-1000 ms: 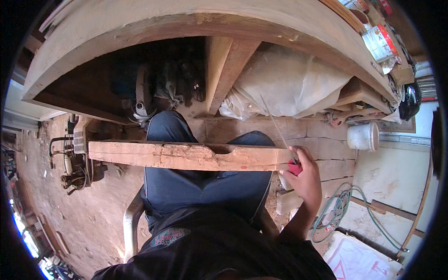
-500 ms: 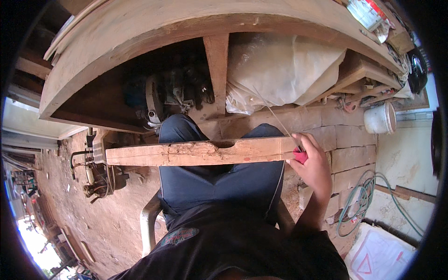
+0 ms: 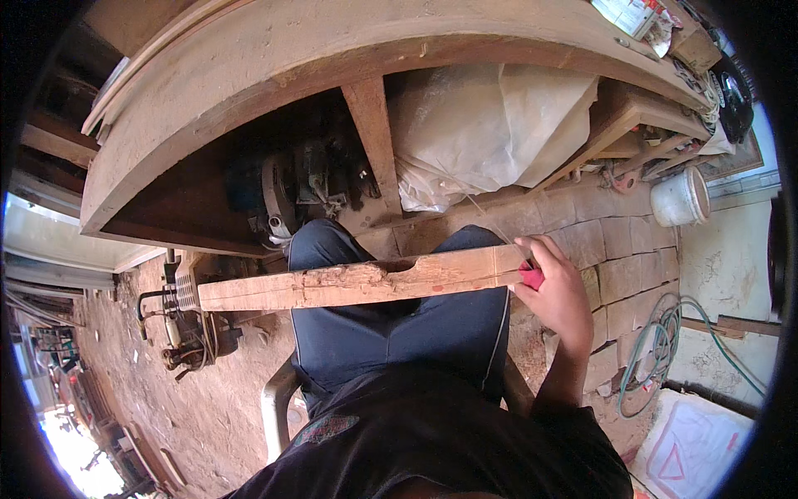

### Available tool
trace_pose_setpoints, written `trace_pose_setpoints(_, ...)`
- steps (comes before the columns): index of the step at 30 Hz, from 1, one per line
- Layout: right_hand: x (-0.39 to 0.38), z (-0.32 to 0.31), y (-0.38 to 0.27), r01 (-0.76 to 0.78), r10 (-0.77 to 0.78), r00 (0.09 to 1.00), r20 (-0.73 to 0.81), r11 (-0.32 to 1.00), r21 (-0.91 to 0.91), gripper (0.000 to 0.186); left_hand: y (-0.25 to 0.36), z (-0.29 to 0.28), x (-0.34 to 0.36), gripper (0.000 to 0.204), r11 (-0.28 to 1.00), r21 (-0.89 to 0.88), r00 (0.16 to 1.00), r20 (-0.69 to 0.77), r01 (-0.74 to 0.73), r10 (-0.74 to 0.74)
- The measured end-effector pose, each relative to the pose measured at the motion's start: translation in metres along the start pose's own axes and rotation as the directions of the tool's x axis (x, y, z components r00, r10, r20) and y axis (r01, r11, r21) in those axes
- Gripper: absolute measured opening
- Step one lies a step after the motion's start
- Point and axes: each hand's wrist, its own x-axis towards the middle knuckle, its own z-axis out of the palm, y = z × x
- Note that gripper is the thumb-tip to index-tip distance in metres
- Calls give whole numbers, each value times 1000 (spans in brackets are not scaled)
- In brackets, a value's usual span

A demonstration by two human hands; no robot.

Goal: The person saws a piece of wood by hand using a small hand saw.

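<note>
Gripping red handle [image 3: 532,278], right hand [image 3: 562,295]; plank [image 3: 349,285] just left.

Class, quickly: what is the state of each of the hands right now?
Left hand: not in view, so its state cannot be told.
Right hand: closed on a red-handled tool, at the wooden board's right end.

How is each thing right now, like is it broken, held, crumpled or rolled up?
Plank: notched, cracked, lying across the lap
Right hand: closed on the tool
Tool: held by its red handle
Plastic sheet: crumpled
Hose: loosely coiled
Bucket: smudged
Chair: sat on
</note>
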Motion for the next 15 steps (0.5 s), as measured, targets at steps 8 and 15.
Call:
trace_pose_setpoints(8, 0, -2, 0, -23, 23, 1000, 13, 999, 37, 59, -2, -3, -6, 13, 1000, 10, 1000, 2, 21, -21)
trace_pose_setpoints(15, -2, 0, 4, -18, 18, 1000, 9, 1000, 22, 60, -8, -3, -19, 13, 999, 35, 1000, 3, 30, -30)
